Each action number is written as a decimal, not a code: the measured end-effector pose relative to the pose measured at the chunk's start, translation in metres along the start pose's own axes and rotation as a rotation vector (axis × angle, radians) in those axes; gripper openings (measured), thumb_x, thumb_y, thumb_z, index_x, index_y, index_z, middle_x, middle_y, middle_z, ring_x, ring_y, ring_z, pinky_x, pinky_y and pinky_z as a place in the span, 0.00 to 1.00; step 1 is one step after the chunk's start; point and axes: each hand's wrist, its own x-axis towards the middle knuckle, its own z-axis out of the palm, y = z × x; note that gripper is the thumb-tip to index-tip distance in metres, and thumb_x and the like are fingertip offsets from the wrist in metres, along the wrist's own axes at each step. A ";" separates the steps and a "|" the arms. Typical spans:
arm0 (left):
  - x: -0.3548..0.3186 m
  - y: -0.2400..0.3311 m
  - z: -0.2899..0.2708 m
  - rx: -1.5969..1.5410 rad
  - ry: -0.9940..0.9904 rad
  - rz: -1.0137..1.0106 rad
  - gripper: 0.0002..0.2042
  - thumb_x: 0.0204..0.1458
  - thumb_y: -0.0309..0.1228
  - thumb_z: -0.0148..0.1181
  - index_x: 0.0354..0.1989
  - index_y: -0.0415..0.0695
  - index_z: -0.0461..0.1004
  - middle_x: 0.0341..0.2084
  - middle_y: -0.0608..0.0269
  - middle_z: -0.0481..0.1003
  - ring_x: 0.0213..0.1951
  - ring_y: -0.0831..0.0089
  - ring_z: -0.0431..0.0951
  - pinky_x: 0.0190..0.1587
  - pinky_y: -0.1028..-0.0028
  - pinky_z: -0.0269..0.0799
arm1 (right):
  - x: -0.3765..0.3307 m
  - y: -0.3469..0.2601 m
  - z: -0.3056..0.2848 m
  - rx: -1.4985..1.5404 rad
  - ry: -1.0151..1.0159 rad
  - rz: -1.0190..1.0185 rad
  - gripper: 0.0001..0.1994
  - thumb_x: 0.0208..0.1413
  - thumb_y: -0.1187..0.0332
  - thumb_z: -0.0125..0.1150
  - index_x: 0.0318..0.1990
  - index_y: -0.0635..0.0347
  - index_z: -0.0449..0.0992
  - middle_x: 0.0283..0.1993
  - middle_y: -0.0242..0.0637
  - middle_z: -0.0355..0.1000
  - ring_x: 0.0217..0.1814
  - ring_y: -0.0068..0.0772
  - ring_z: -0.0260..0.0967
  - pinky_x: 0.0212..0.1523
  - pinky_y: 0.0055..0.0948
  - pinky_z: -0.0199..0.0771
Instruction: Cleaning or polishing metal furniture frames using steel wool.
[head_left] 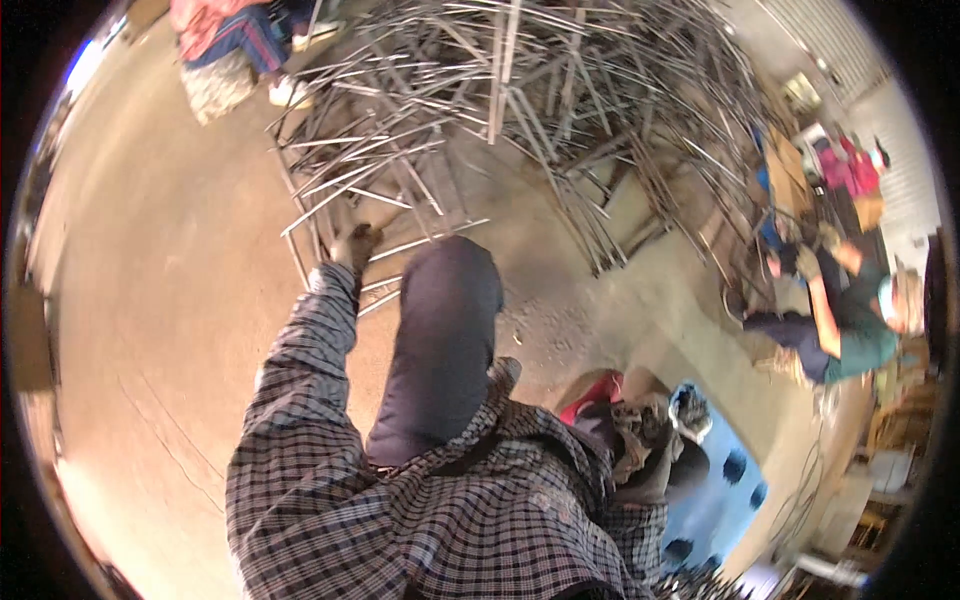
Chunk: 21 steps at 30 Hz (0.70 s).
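My left hand [355, 245], in a dark glove, reaches forward from a checked sleeve to the near edge of a big tangled pile of thin metal rods [520, 90]. Its fingers curl on the end of a metal rod [430, 238] lying on the floor. My knee in dark trousers [445, 330] is raised beside that arm. My right hand [640, 425], in a dirty grey glove, is low at my right side above a blue perforated plastic surface [725, 480]. A small shiny grey object [690, 410] sits beside it. Whether the hand holds anything is unclear.
Bare tan concrete floor [160, 300] spreads to the left. A person in a green shirt [850, 335] bends down at the right, near more rods. Another person in pink and blue cloth [225, 40] sits at the top left. Clutter and a red item [595, 395] lie at the right.
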 end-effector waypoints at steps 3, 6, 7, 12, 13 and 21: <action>-0.053 -0.044 0.062 0.781 -0.130 -0.273 0.34 0.49 0.48 0.58 0.63 0.50 0.56 0.61 0.49 0.60 0.61 0.54 0.62 0.60 0.55 0.61 | 0.002 -0.023 0.016 0.379 0.145 0.266 0.22 0.62 0.54 0.46 0.60 0.53 0.63 0.58 0.39 0.64 0.59 0.38 0.62 0.62 0.42 0.60; -0.070 -0.028 0.082 1.144 -0.225 -0.397 0.32 0.48 0.49 0.58 0.60 0.51 0.59 0.60 0.55 0.61 0.62 0.56 0.61 0.59 0.56 0.62 | 0.008 -0.037 0.034 0.285 0.177 0.270 0.23 0.61 0.53 0.47 0.59 0.53 0.63 0.56 0.39 0.65 0.58 0.38 0.63 0.61 0.42 0.62; -0.073 -0.023 0.085 1.122 -0.160 -0.317 0.27 0.50 0.45 0.57 0.58 0.50 0.62 0.58 0.57 0.64 0.60 0.57 0.63 0.58 0.57 0.63 | 0.010 -0.041 0.045 0.265 0.195 0.265 0.23 0.61 0.53 0.47 0.59 0.53 0.63 0.56 0.39 0.65 0.58 0.38 0.63 0.60 0.42 0.63; -0.030 -0.017 0.103 1.063 -0.001 0.032 0.25 0.52 0.40 0.51 0.59 0.47 0.62 0.57 0.53 0.64 0.58 0.54 0.65 0.57 0.56 0.62 | 0.014 -0.029 0.043 0.261 0.096 0.312 0.24 0.61 0.51 0.47 0.59 0.54 0.63 0.59 0.39 0.63 0.60 0.40 0.61 0.60 0.40 0.64; -0.019 -0.016 0.107 1.087 -0.037 -0.013 0.24 0.52 0.40 0.51 0.58 0.47 0.63 0.56 0.54 0.65 0.58 0.57 0.65 0.58 0.58 0.62 | 0.015 -0.025 0.044 0.198 0.124 0.299 0.24 0.61 0.51 0.47 0.59 0.54 0.63 0.59 0.39 0.63 0.60 0.40 0.60 0.60 0.40 0.63; 0.002 -0.040 0.132 0.974 -0.481 -0.276 0.35 0.45 0.61 0.53 0.58 0.53 0.65 0.55 0.50 0.68 0.58 0.55 0.67 0.59 0.61 0.62 | 0.005 -0.014 0.037 0.163 0.182 0.451 0.23 0.64 0.54 0.41 0.62 0.53 0.61 0.64 0.38 0.59 0.65 0.41 0.55 0.65 0.40 0.53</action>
